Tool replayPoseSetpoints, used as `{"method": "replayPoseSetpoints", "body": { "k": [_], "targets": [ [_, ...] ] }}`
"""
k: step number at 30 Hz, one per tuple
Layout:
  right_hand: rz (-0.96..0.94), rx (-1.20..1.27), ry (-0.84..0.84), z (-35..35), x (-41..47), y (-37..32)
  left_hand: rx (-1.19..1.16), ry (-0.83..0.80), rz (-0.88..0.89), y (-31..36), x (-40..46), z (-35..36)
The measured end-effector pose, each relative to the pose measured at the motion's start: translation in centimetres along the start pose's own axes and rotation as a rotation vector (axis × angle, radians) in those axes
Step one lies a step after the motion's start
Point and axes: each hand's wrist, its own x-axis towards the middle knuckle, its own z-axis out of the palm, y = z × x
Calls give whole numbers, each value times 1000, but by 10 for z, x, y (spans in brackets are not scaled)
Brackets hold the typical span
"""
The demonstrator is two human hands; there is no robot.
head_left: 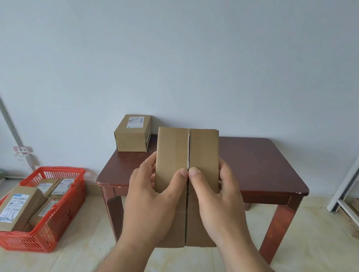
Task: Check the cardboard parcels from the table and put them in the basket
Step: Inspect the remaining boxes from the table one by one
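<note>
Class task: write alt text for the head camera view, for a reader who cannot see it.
Two hands, left hand and right hand, hold a cardboard parcel upright, thumbs meeting at its centre seam. Behind stands a dark wooden table with a labelled small parcel; left, on the floor, a red basket holds more parcels.

Matt cardboard parcel (187, 160), glossy dark wooden table (260, 167), red plastic basket (59, 218).

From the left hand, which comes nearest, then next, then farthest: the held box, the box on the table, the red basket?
1. Held box: gripped in the left hand.
2. Box on the table: behind, at the table's left corner.
3. Red basket: on the floor, far left.
</note>
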Motion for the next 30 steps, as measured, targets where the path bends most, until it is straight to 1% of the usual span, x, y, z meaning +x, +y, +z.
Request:
{"method": "replayPoseSetpoints", "body": {
  "k": [4, 8, 12, 19, 26, 30],
  "targets": [
    [8, -7, 16, 1, 0, 1, 19, 4, -7, 0, -1, 0],
    [12, 41, -4, 1, -6, 3, -50, 22, -53, 6, 6, -3],
    [38, 98, -18, 0, -9, -2, -61, 31, -45, 12, 7, -2],
    [50, 15, 51, -4, 4, -9, -76, -1, -66, 4, -3, 4],
    [-24, -6, 33, -3, -8, -5, -5, 34, -5, 8, 6, 0],
    [-23, -5, 33, -3, -4, -5, 5, 40, 32, 3, 0, 3]
  ]
}}
